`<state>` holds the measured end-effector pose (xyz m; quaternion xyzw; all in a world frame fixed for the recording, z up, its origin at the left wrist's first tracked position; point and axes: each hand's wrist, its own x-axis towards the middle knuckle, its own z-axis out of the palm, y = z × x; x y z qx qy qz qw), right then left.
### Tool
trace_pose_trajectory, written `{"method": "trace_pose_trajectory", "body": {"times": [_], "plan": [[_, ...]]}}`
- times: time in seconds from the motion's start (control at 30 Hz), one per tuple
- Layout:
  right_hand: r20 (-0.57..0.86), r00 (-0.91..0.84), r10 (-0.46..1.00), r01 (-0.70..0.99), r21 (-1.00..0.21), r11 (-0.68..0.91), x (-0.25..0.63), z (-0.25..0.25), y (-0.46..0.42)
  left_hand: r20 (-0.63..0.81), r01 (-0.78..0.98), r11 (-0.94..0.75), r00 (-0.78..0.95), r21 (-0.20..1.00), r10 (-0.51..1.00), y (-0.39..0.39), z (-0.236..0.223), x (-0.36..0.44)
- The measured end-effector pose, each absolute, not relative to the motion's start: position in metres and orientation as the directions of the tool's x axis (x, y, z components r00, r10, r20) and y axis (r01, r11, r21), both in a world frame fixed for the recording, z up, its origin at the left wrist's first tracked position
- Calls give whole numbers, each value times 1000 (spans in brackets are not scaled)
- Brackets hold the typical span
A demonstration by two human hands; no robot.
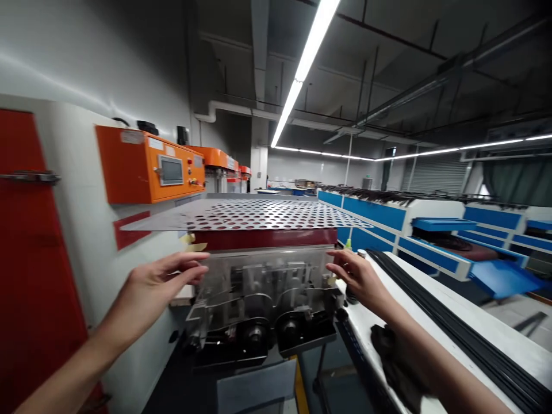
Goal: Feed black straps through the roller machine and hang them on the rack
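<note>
**Left hand** (168, 276): open and released, fingers spread; the tips sit at the left edge of the clear acrylic guard (263, 276); no grip shows;
**Right hand** (356, 277): fingers loosely curled, not clenched, at the guard's right edge; you cannot tell from this view whether they grip it;
**Guard**: directly ahead of you, between your hands, standing across the front of the machine; metal parts show through it;
**Below the guard**: black rollers (271, 333);
**Above the guard**: a dark red band (265, 238), with a perforated metal sheet (245, 215) spread over it;
**Your left**: an orange control box (146, 165) with a small screen (171, 170) on the wall, beside a red door (30, 259);
**Your right**: a white bench (495, 328) carrying long black strips (452, 330) and a dark cloth (399, 368); a small green-tipped bottle (347, 244) stands just behind your right hand;
**Beyond**: blue cabinets (371, 215) run along the far side
</note>
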<state>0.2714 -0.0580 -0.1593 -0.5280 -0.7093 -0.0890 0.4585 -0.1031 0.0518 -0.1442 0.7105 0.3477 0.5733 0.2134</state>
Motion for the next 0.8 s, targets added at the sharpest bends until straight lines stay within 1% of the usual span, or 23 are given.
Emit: {"method": "trace_pose_trajectory", "body": {"times": [0.13,0.27,0.3,0.37,0.47,0.6,0.63,0.67,0.73,0.8], "plan": [[759,38,650,812,-403,422,274,-161,-51,652,318,-637,73,702,755,54,-144,-102],[782,67,620,827,-391,404,273,-165,-49,695,374,-654,33,658,718,54,-146,-102],[789,63,611,836,-376,399,273,-166,-49,705,395,-656,29,644,709,55,-146,-102],[822,49,567,878,-306,369,273,-166,-48,714,426,-651,18,628,700,56,-147,-102],[863,10,505,933,-190,306,274,-166,-46,699,404,-642,8,652,715,58,-147,-101],[865,-24,502,959,-121,255,279,-176,-46,698,378,-659,45,651,715,55,-149,-97],[875,-37,482,967,-90,238,280,-179,-47,718,386,-681,65,622,693,54,-151,-96],[889,-52,455,974,-55,218,280,-183,-48,756,400,-719,91,568,648,52,-153,-96],[911,-84,403,984,13,176,281,-191,-51,846,444,-804,164,396,507,48,-159,-95],[917,-119,380,987,70,142,280,-197,-54,896,492,-841,234,225,377,43,-166,-95]]}}
